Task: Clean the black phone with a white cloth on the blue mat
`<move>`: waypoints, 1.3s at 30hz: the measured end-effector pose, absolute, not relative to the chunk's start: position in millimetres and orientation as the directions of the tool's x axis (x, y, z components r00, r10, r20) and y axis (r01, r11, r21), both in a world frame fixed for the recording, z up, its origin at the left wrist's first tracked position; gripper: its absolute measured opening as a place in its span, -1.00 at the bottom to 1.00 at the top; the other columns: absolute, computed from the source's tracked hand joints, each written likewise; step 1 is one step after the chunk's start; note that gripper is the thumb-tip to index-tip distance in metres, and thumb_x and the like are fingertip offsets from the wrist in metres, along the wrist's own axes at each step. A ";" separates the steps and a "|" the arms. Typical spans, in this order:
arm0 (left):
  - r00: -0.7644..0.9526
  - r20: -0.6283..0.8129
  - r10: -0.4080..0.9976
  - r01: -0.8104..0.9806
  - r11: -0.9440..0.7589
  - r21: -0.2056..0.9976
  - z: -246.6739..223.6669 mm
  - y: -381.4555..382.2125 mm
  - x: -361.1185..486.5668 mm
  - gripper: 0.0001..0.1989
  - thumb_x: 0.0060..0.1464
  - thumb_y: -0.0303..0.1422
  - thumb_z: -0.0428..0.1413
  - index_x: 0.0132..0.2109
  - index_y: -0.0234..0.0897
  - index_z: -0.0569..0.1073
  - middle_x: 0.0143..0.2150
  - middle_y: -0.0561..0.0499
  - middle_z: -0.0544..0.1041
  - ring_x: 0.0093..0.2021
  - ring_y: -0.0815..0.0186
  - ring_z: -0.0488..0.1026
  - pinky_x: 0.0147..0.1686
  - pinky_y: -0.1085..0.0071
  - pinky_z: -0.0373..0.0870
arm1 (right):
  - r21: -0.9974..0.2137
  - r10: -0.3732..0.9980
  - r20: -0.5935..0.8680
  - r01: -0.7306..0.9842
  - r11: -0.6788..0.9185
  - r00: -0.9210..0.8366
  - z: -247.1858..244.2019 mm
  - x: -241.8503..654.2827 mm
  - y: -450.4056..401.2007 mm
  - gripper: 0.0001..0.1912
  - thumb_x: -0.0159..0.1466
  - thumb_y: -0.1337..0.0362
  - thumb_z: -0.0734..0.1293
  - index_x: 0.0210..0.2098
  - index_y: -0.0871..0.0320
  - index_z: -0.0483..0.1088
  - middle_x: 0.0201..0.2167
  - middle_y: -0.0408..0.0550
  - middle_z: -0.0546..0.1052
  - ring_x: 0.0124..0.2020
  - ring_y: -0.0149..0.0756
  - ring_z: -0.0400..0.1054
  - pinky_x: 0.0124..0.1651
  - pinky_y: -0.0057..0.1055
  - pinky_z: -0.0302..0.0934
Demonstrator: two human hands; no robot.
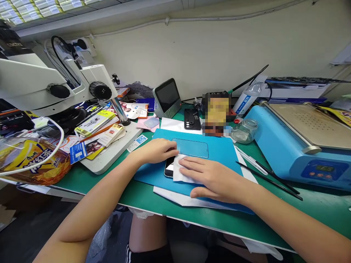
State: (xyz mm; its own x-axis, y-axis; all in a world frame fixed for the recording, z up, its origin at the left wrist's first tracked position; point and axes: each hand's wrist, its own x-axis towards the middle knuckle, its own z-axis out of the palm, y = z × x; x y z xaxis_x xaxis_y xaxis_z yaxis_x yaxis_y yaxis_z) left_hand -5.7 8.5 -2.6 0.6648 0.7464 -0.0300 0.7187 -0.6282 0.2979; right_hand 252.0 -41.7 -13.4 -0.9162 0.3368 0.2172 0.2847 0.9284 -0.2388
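A phone (169,169) lies on a blue mat (225,149), mostly covered by a white cloth or tissue (179,176). My right hand (214,177) rests flat on the white sheet with its fingers spread. At the phone's upper left edge is my left hand (160,150), its fingers bent and close together; whatever they may grip is too small to make out. Just behind both hands, a clear glass panel with a black outline (192,148) lies on the mat. White paper (175,197) sticks out from under the mat's front edge.
A microscope (82,84) and a drink bottle (35,160) stand at the left. Behind the mat are a small display (167,96), a dark phone (192,119) and a glass jar (245,130). Tweezers (271,180) lie beside a blue heating machine (296,146) at the right.
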 end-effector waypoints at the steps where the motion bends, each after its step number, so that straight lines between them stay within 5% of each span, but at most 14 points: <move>1: 0.668 -0.030 0.744 0.715 -0.629 0.306 -2.7 8.6 -5.7 -0.68 0.43 -0.16 -0.07 -0.25 -0.19 0.41 -0.35 0.03 0.53 -0.32 0.22 0.47 -0.40 0.38 0.15 | -0.233 0.351 0.216 0.300 0.925 -0.911 -13.3 252.0 -41.6 -0.43 0.41 -0.04 0.31 0.22 0.25 0.43 0.26 0.25 0.47 0.34 0.09 0.28 0.32 0.03 0.27; 11: 0.714 -0.013 0.700 0.653 -0.659 0.372 1.5 5.7 -5.4 -0.74 0.36 -0.14 0.04 -0.13 -0.19 0.50 -0.23 0.03 0.55 -0.26 0.26 0.47 -0.31 0.40 0.27 | -0.264 0.349 0.260 0.282 0.923 -0.900 -18.8 263.1 -35.3 -0.43 0.41 0.00 0.32 0.28 0.21 0.38 0.31 0.24 0.42 0.34 0.04 0.28 0.33 -0.01 0.25; 20: 0.745 -0.023 0.667 0.619 -0.678 0.397 0.7 10.4 -13.7 -0.84 0.25 -0.26 0.10 -0.14 -0.19 0.52 -0.23 0.03 0.55 -0.25 0.26 0.48 -0.26 0.40 0.31 | -0.320 0.404 0.315 0.305 0.897 -0.859 -11.7 268.7 -31.6 -0.66 0.45 0.10 0.28 0.05 0.13 0.57 0.02 0.13 0.65 0.08 -0.04 0.50 0.09 -0.09 0.44; 26: 0.730 0.046 0.682 0.620 -0.688 0.377 4.3 9.7 -17.3 -0.74 0.17 -0.41 0.09 0.00 -0.21 0.49 -0.02 -0.05 0.54 -0.01 0.18 0.47 -0.04 0.34 0.37 | -0.382 0.482 0.331 0.352 0.854 -0.811 -13.6 273.2 -24.9 -0.66 0.45 0.10 0.29 0.09 0.08 0.55 0.01 0.06 0.65 0.06 -0.06 0.49 0.09 -0.11 0.42; 33: 0.717 0.037 0.696 0.693 -0.717 0.071 9.9 -30.2 9.3 -0.48 0.42 -0.05 -0.04 0.29 -0.34 0.37 0.38 -0.28 0.32 0.37 -0.09 0.25 0.28 0.08 0.20 | -0.385 0.537 0.412 0.393 0.835 -0.736 -20.3 275.4 -21.0 -0.66 0.47 0.09 0.23 0.04 0.09 0.55 -0.01 0.06 0.64 0.02 -0.10 0.49 0.08 -0.11 0.40; 39: 0.627 0.073 0.776 0.764 -0.630 0.137 -23.0 -78.6 20.0 -0.17 0.38 0.17 -0.22 0.49 -0.38 0.04 0.54 -0.28 -0.04 0.54 -0.05 -0.13 0.43 0.03 -0.01 | -0.356 0.640 0.324 0.537 0.765 -0.697 -23.7 271.1 -26.8 -0.62 0.44 0.04 0.26 0.09 0.13 0.48 -0.05 0.11 0.61 0.00 -0.03 0.47 0.02 -0.06 0.41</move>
State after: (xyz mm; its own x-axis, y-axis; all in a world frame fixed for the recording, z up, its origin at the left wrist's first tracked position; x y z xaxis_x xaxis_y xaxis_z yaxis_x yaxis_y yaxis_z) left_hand 20.0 -78.6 -23.0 0.6269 0.7757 0.0734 0.7640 -0.6304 0.1375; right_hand 271.1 -26.8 -23.7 -0.6969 0.6398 0.3240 0.5370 0.7650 -0.3555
